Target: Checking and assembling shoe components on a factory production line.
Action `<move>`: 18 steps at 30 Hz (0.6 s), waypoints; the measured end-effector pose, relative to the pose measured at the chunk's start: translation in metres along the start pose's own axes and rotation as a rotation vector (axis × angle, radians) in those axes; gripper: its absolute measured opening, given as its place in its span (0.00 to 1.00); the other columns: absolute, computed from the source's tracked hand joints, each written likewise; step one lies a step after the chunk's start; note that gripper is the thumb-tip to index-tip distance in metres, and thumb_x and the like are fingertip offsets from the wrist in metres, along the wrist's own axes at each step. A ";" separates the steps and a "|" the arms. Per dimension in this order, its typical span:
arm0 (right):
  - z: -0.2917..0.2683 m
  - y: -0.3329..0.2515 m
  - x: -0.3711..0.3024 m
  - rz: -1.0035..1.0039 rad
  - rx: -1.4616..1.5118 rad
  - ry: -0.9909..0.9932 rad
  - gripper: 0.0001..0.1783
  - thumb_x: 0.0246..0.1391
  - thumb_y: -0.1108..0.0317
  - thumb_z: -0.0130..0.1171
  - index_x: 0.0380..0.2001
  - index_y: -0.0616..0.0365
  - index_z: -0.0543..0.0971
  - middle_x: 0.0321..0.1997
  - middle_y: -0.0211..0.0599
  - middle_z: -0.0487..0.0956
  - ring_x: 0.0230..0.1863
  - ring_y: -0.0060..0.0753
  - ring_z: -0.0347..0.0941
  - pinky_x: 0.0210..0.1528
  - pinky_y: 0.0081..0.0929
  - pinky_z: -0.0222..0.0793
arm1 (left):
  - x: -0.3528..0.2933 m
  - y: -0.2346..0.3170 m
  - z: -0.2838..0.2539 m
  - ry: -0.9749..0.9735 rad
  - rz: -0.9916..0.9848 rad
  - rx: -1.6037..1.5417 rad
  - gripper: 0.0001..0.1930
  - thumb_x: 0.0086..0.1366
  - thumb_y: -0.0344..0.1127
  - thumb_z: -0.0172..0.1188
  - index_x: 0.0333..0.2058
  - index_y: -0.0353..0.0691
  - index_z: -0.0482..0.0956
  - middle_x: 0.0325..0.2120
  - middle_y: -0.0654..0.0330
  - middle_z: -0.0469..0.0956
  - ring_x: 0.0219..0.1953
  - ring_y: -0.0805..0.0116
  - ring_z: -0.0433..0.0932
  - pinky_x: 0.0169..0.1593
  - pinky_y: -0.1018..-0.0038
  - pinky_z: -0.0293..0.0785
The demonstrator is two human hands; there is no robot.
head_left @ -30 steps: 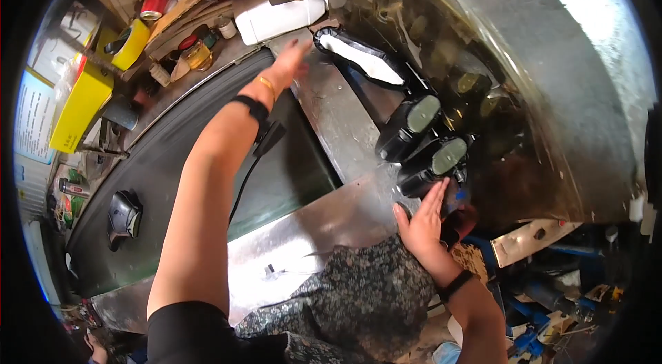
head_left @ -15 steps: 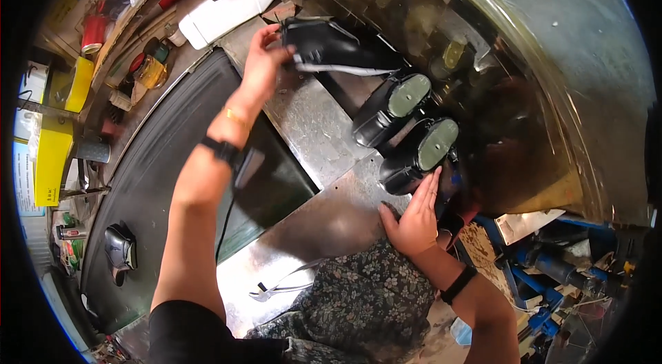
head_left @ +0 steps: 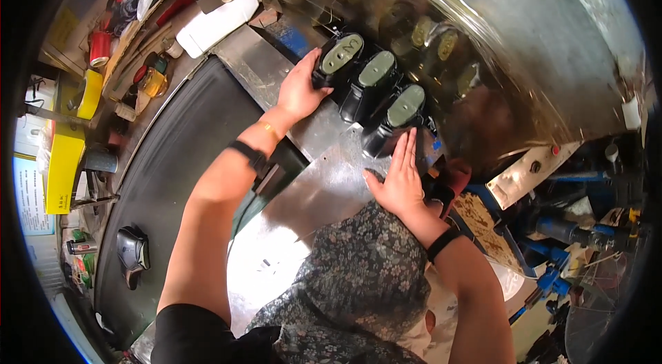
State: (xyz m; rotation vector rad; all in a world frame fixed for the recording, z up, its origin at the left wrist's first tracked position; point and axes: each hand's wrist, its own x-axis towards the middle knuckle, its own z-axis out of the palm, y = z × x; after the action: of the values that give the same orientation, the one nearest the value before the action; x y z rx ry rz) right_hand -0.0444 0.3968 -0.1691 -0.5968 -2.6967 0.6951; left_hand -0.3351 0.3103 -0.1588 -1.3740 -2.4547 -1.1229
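Three black shoes stand in a row on the metal worktop, with green shoe-last tops facing up. My left hand (head_left: 301, 90) rests against the outer side of the left shoe (head_left: 343, 55), fingers stretched out and thumb apart. Close beside it is the middle shoe (head_left: 377, 70). My right hand (head_left: 400, 185) lies flat at the near side of the right shoe (head_left: 405, 107), its fingers straight and its thumb spread. The fingertips touch the shoe or lie just beside it. The far sides of the shoes are hidden.
A dark conveyor belt (head_left: 186, 157) runs at the left, with another black shoe (head_left: 133, 254) on it. Behind the row stands a shiny metal machine housing (head_left: 524, 54). A white container (head_left: 217, 23), jars and a red can (head_left: 100, 48) line the far left shelf. Blue-framed machinery lies right.
My left hand has brought a black shoe from a tilted position into upright standing at the row's left end. My right hand stays beside the right shoe. The whole view has shifted somewhat.
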 end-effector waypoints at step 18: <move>-0.134 0.022 -0.231 0.717 1.153 0.180 0.17 0.63 0.71 0.55 0.53 0.66 0.73 0.40 0.41 0.79 0.39 0.34 0.78 0.43 0.32 0.78 | -0.475 -0.067 -0.309 0.107 -1.004 -0.163 0.18 0.62 0.28 0.61 0.51 0.33 0.78 0.42 0.55 0.82 0.45 0.69 0.80 0.53 0.72 0.74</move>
State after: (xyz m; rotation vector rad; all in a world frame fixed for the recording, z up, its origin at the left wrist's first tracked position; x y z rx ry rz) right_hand 0.2138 0.3615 -0.1077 -1.1408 -1.4264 1.9815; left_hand -0.1855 -0.2399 -0.1756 0.0276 -3.0427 -1.4885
